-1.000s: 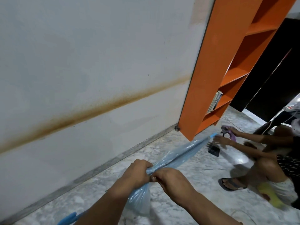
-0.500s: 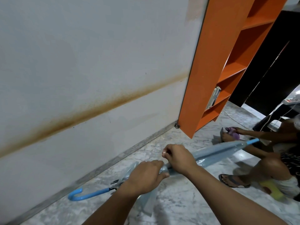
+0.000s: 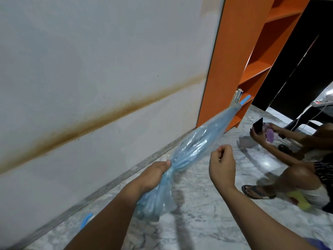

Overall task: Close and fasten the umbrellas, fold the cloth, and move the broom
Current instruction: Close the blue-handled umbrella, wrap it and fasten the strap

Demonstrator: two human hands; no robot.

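**Head view: umbrella gathered, strap not yet fastened**

Head camera shows the left hand squeezed around the blue umbrella, held slanting above the floor, its tip near the orange shelf. The right hand hovers beside it, fingers curled, pinching something too small to identify. Likely next: wrap and fasten. The handle is mostly hidden; no cloth or broom is recognisable.
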